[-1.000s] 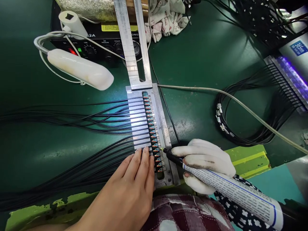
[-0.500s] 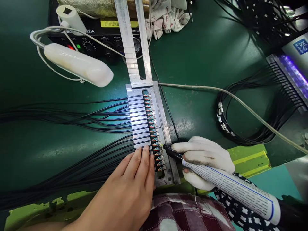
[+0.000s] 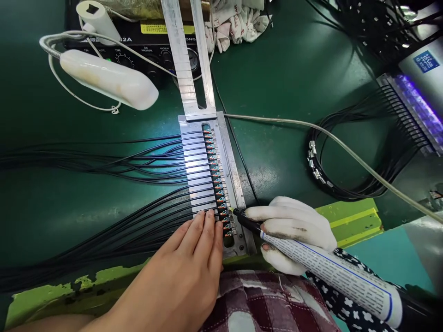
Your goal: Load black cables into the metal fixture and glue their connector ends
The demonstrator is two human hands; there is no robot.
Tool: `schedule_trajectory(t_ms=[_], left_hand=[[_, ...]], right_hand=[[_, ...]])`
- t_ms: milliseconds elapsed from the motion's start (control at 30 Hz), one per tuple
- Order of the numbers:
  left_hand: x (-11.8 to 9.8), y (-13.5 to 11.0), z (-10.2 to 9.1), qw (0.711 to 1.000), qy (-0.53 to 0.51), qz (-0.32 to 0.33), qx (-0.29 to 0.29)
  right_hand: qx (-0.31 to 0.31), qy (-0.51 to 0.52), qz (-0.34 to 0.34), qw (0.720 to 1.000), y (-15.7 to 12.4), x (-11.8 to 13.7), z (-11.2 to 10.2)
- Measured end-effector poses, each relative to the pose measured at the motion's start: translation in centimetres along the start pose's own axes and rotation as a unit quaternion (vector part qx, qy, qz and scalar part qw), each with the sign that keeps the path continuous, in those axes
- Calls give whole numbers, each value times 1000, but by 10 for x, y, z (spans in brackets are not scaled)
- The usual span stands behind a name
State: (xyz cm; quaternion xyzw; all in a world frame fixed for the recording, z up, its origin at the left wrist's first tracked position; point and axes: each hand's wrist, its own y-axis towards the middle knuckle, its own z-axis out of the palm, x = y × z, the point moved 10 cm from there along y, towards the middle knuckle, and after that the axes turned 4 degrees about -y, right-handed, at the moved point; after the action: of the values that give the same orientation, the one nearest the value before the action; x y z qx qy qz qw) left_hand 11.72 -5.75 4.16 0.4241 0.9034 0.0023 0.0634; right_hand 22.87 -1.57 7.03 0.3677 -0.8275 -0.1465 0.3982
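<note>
A metal fixture (image 3: 231, 175) lies on the green bench with a row of small wire ends (image 3: 217, 182) clamped in its slot. Several black cables (image 3: 138, 166) fan out from it to the left. My left hand (image 3: 187, 272), bare, lies flat with its fingers stretched out over the cables at the near end of the fixture. My right hand (image 3: 294, 230), in a white glove, grips a pen-like dispenser (image 3: 332, 272). Its dark tip (image 3: 236, 212) touches a wire end low in the row.
A white lamp head (image 3: 109, 85) on a gooseneck lights the fixture. A black control box (image 3: 152, 46) and a rag (image 3: 238, 23) sit at the back. A tube (image 3: 339, 147) runs right. Coiled black cables (image 3: 346, 157) and a UV lamp (image 3: 418, 106) lie right.
The view has drifted slightly, so everything sits a little higher in the picture. The dispenser tip has moved a step up the row of wire ends. My left hand stays flat on the cables.
</note>
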Motion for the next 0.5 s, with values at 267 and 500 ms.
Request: schedule_trajectory(t_ms=[267,500], left_hand=[[0,0,0,1000,7,-5,-6],[2,3,-2,1000,17,-17,-18]], right_hand=[[-16,8,2,1000,1,-1,-2],[-16,13,13,1000,3,-3,-2]])
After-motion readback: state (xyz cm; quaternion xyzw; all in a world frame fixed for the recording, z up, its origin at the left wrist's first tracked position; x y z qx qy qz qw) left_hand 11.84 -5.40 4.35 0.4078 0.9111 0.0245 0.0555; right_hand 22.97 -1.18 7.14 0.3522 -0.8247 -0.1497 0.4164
